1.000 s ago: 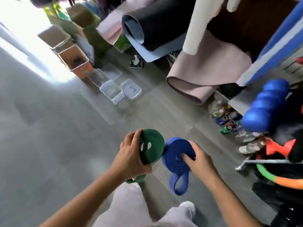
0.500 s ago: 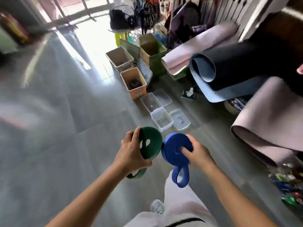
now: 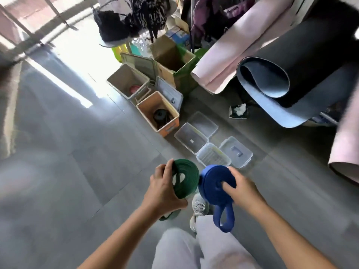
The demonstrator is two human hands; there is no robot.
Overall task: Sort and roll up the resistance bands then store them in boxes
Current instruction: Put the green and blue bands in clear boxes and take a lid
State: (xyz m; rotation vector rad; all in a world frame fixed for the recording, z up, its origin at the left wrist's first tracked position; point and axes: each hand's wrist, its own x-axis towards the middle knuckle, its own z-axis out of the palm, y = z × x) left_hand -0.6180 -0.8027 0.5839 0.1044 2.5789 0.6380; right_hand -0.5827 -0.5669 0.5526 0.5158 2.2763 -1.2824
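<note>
My left hand [image 3: 164,191] grips a rolled green resistance band [image 3: 186,180], whose loose tail hangs below my wrist. My right hand [image 3: 243,188] grips a rolled blue resistance band [image 3: 212,183], and a loop of it dangles down beneath. The two rolls are side by side, almost touching, above the floor. Just ahead stand a small clear plastic box [image 3: 213,157] and a larger clear box [image 3: 191,137]. Further on, an orange box [image 3: 169,129] holds a dark rolled band [image 3: 160,115], and a beige box [image 3: 127,82] holds a red one [image 3: 135,88].
Two clear lids [image 3: 236,152] [image 3: 204,124] lie beside the clear boxes. A green-sided cardboard box [image 3: 172,59], rolled pink [image 3: 233,55] and dark mats [image 3: 287,74] and hanging clothes crowd the back and right. Grey tiled floor [image 3: 68,171] spreads to the left. My shoe [image 3: 198,205] is underneath.
The view has swung left and the row of boxes now lies nearer, straight ahead of my hands. Both hands still hold their rolls in the same way.
</note>
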